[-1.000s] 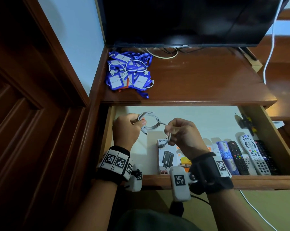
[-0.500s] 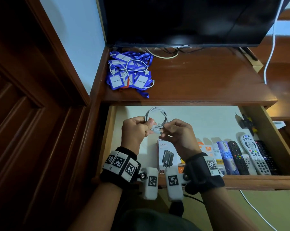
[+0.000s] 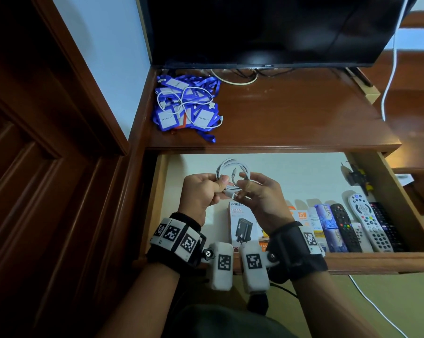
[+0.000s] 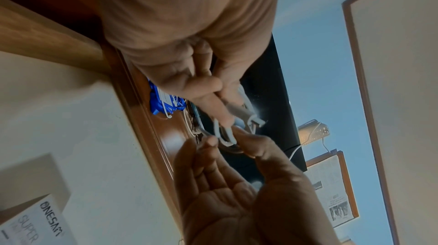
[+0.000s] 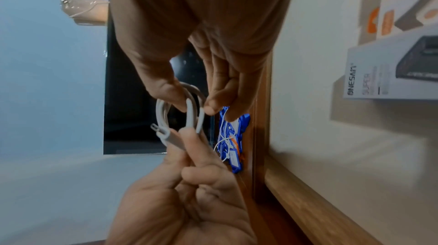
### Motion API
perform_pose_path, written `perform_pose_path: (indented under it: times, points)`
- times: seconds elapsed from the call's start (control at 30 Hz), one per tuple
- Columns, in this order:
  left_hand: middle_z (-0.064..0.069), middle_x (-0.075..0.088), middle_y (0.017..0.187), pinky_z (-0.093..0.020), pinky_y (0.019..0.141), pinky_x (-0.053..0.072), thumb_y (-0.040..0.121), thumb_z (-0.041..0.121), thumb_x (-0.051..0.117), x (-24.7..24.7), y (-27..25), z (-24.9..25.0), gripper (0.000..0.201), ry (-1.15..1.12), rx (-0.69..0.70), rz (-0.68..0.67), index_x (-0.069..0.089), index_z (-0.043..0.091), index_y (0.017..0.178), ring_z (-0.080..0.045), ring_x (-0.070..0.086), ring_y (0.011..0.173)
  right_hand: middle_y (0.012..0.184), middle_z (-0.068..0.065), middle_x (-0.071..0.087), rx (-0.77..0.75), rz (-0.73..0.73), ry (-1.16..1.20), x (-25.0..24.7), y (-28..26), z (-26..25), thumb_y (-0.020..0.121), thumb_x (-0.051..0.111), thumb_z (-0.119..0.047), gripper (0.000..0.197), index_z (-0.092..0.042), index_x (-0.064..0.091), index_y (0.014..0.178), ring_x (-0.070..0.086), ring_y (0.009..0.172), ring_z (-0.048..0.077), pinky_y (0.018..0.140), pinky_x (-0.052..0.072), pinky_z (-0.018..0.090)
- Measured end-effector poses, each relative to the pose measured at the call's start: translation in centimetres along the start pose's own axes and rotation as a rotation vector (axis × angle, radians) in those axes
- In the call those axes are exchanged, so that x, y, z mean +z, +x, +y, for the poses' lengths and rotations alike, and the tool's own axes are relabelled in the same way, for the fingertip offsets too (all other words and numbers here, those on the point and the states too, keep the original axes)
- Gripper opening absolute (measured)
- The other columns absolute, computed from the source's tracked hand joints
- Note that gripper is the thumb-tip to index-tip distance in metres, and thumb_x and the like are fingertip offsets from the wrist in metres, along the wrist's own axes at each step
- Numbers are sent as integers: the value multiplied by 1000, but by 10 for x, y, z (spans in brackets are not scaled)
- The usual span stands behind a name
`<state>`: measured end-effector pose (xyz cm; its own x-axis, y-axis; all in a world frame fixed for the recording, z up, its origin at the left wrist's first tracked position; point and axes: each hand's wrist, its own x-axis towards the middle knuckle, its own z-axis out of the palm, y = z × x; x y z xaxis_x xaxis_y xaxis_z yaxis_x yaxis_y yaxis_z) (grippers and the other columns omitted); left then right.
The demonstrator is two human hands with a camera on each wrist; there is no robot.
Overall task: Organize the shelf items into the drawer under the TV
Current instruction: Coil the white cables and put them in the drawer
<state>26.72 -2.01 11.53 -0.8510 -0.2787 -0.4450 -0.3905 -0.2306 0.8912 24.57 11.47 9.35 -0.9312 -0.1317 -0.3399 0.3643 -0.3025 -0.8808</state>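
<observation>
Both hands hold a white charging cable [image 3: 232,167] wound into a small coil, in the air over the left part of the open drawer [image 3: 376,262]. My left hand [image 3: 222,182] pinches the coil [image 4: 227,136] and its plug end between thumb and fingers. My right hand [image 3: 243,184] pinches the coil's other side [image 5: 163,116] with thumb and forefinger. On the shelf [image 3: 291,113] under the TV [image 3: 267,28] lies a heap of blue lanyards with name cards [image 3: 186,106], with another loose white cable across it.
In the drawer stand a white charger box [image 3: 242,223], more small boxes [image 3: 303,220], soap packs [image 3: 328,225] and several remotes [image 3: 367,220] along the front. A dark tool [image 3: 357,176] lies at the back right. A dark wooden door [image 3: 35,167] stands at left.
My right hand has moved left to meet the left hand. The loose cable end has been gathered into the coil, which now sits tighter and slightly further right.
</observation>
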Motion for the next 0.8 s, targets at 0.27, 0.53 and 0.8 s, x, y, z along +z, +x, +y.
perform_pose_path:
  times: [0.27, 0.53, 0.8]
  points:
    - [6, 66, 53, -12, 41, 35, 86, 5, 67, 3, -3, -1, 14, 22, -2, -9, 65, 8, 73, -8, 61, 44, 84, 16, 63, -4, -97, 18, -2, -3, 4, 83, 56, 8, 14, 5, 68, 88, 54, 73, 24, 74, 46, 31]
    - [-3, 66, 68, -31, 77, 51, 85, 5, 68, 5, 2, -6, 13, 21, 31, 38, 68, 9, 73, -16, 60, 66, 76, 8, 66, -32, -135, -25, -2, -2, 5, 82, 50, 14, 25, -1, 68, 71, 58, 74, 18, 74, 47, 29]
    - [-8, 71, 81, -17, 52, 49, 89, 0, 61, 6, 5, -12, 4, -123, 11, -23, 64, -2, 87, -13, 67, 62, 66, 7, 64, 6, -158, 51, -2, 0, 7, 72, 51, 16, 20, 2, 63, 66, 57, 60, 16, 70, 46, 29]
